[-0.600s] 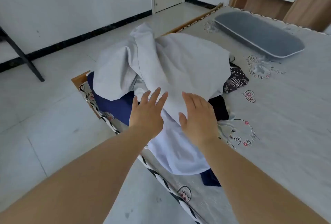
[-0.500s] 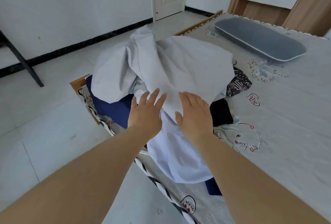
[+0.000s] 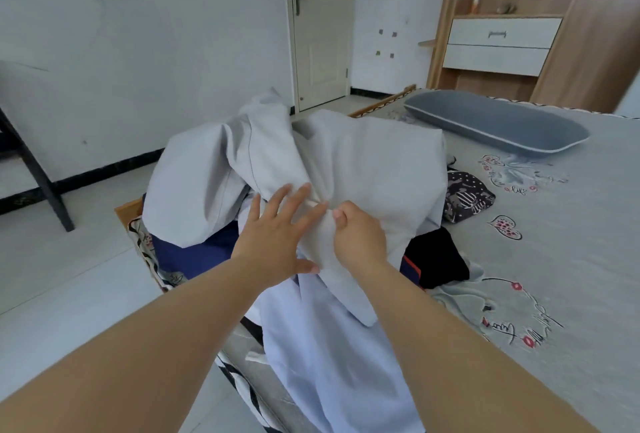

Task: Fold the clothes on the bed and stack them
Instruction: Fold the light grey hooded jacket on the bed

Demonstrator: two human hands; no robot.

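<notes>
At the centre of the frame the right hand has its fingers curled into a tight grip, pinching a fold of the pale grey garment that tops the heap of clothes. Just left of it, the left hand lies flat with its fingers spread wide and straight against the same cloth, its thumb below touching the fabric; it holds nothing.

The grey garment is bunched high in the middle of the picture, draped over the rest of the pile at the near left corner of the bed. Under it a light blue garment hangs down toward the bottom centre of the frame, a dark blue piece shows at centre left, a black piece lies just right of the right wrist, and a dark patterned piece sits to the right of the heap.

The bed has a grey sheet printed with hearts and script. A long grey pillow lies at upper right, well apart from the pile. In the upper part of the frame stand a white door and, to its right, a wooden cabinet with white drawers. A black frame leg leans at far left on the pale tiled floor.
</notes>
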